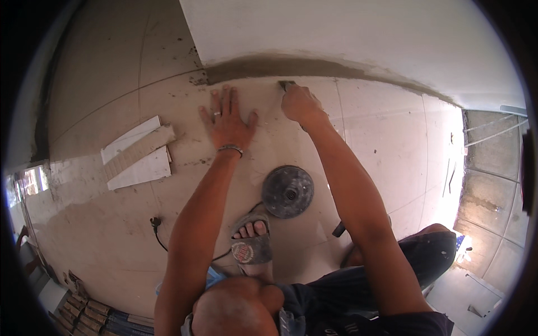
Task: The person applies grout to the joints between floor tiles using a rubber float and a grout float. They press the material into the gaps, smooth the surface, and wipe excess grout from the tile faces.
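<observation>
Near twelve o'clock, steer the dark tool [286, 85], clamped in the right hand [301, 105], evenly beside the grey-brown strip [269, 67]. Brace at eleven on the left hand [230, 127]; spread flat, gripping nothing.

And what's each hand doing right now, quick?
Left hand: open, fingers spread on the floor.
Right hand: closed, holding a small dark thing, mostly hidden.

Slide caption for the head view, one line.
Left hand spread on the pale floor, right hand holding a small dark item near the wall's foot.
</observation>
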